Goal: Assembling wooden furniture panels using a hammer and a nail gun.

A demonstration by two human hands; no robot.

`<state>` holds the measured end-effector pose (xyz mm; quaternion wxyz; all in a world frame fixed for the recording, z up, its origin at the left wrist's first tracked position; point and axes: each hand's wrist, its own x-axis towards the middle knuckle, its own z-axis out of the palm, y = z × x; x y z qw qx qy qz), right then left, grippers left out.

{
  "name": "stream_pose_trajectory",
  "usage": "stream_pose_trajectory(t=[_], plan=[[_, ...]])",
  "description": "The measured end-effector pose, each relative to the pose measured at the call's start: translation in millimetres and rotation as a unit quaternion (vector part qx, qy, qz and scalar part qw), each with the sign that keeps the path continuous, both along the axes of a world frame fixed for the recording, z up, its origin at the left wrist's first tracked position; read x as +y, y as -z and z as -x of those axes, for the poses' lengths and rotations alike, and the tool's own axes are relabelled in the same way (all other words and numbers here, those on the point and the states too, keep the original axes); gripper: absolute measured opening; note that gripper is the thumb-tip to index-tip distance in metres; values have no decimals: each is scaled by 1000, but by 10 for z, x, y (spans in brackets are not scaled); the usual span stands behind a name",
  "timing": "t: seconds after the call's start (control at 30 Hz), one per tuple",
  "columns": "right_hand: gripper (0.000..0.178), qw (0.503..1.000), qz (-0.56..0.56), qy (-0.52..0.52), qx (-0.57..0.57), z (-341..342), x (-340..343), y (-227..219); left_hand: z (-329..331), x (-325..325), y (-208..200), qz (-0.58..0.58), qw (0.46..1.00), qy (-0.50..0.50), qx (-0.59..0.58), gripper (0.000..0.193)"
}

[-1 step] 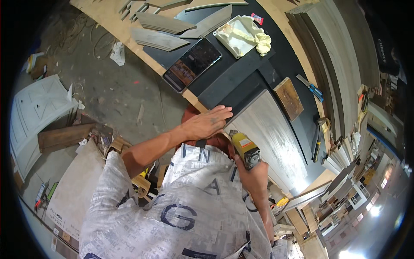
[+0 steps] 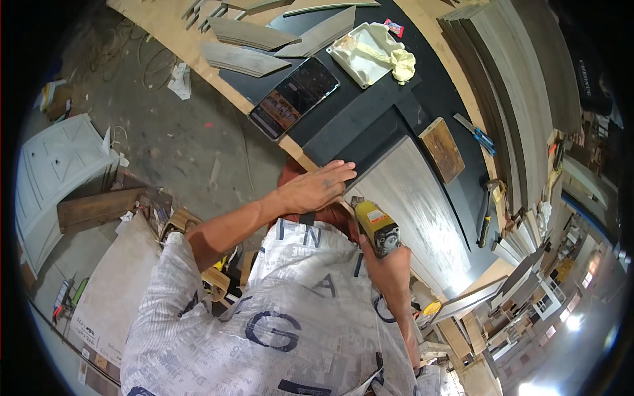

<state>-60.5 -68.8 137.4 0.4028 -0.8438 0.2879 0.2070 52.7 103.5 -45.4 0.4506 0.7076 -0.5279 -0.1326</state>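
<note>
My left hand [image 2: 319, 187] lies with fingers stretched over the near edge of a dark panel, beside the corner of a wood-grain grey board [image 2: 419, 198]. In my right hand [image 2: 389, 267] is a yellow handheld power tool [image 2: 375, 221] with a dark, round rear end. Its narrow metal nose points toward the board's near edge, close to my left fingers. The tool's underside and handle are hidden, so I cannot tell whether the nose touches the board. The grey board rests within the dark panel [image 2: 350, 122] on the workbench.
A phone [image 2: 295, 99], a white tray [image 2: 360, 49] with crumpled yellowish material, and mitred grey strips [image 2: 254, 33] occupy the bench's far side. To the right are a wooden block [image 2: 442, 150], blue-handled cutter [image 2: 484, 140], hammer [image 2: 487, 211] and stacked long boards [image 2: 515, 92].
</note>
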Motion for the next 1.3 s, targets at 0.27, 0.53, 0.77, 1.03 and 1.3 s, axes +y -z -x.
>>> stream_pose_trajectory(t=[0.27,0.53,0.77,1.03,1.3], plan=[[26,999,23,9,46,-120,79,-1,22,12,58,-6,1000,3,20,45],[29,998,36,23,56,-187,66,-52,-50,8,-115,-15,998,18,63,36],[39,983,28,164,73,-250,-373,-45,-148,-581,-356,19,958,-145,247,78],[41,982,40,186,23,-809,-830,212,-127,-1022,-208,-16,955,-199,221,67],[31,980,17,199,20,-991,-797,111,-157,-1025,-208,-29,952,-199,232,60]])
